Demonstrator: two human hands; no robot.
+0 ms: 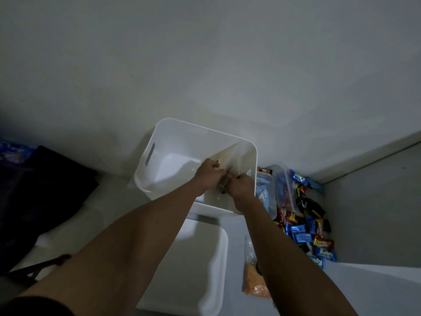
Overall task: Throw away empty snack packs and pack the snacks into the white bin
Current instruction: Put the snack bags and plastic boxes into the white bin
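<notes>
A white bin (180,142) with handle slots stands against the wall, and both my hands reach into it. My left hand (208,173) and my right hand (241,185) together grip a clear, pale snack pack (227,159) that leans against the bin's right inner wall. What the pack holds is too dim to tell. To the right of the bin a heap of small snack packs (305,229) in blue, red and black lies on the floor. A clear bag of orange snacks (252,279) lies nearer to me.
A second white bin (218,261) sits close below the first, under my arms. A dark bag (41,192) with a strap lies at the left. Clear plastic bags (282,188) lie by the heap, and a wall corner closes the right side.
</notes>
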